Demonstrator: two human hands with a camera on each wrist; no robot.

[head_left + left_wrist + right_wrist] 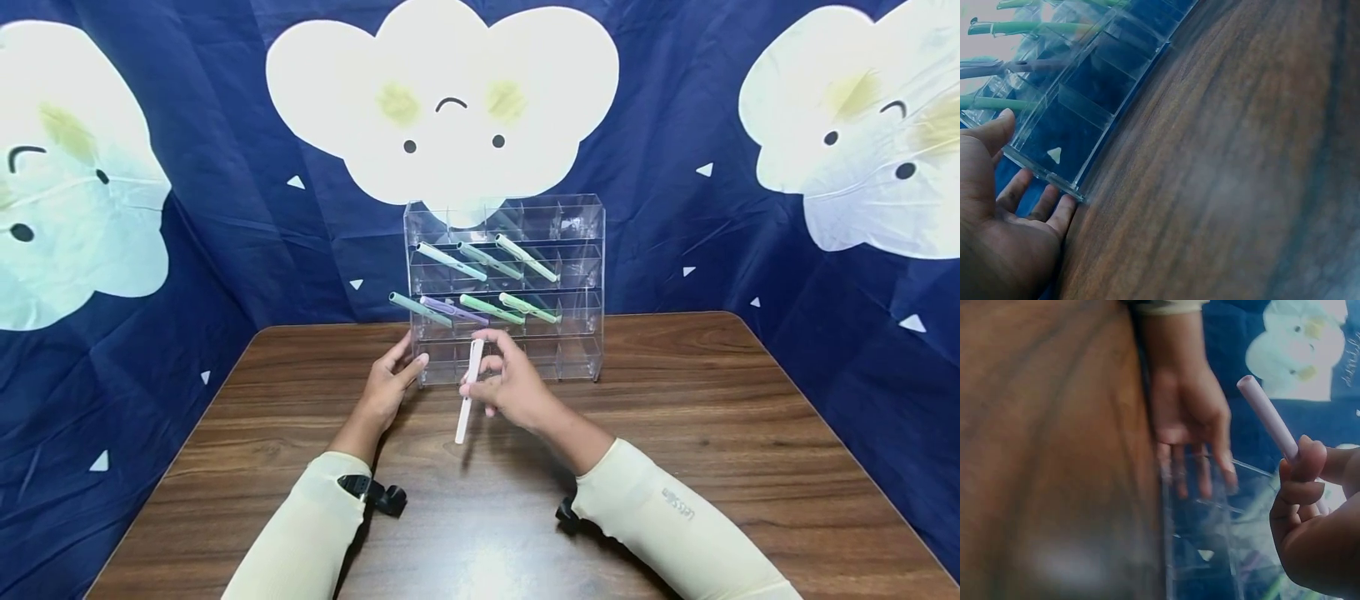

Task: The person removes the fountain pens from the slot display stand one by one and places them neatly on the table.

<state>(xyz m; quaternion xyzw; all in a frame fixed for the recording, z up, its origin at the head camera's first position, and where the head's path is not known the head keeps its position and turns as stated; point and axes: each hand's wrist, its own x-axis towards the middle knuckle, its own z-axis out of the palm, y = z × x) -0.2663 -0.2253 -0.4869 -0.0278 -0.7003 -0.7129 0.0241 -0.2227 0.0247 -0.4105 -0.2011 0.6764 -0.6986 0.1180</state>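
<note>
My right hand [517, 385] pinches a pale pink pen [463, 419] between thumb and fingers, just in front of a clear rack [581, 321]. The pen stands slanted, its lower end angled towards me; in the right wrist view one end of the pen [1269, 419] juts past the fingertips. My left hand [387, 387] touches the rack's left side, thumb near its front edge. In the left wrist view, that hand's relaxed fingers [1060, 215] rest by the bottom corner.
Several pens lie tilted in the rack's two middle rows, among them a purple pen [455, 310], a green pen [491, 309] and a pale blue pen [450, 261]. The rack stands at the back of a wooden table [712, 417]. Behind hangs a blue cloth [300, 242] with clouds.
</note>
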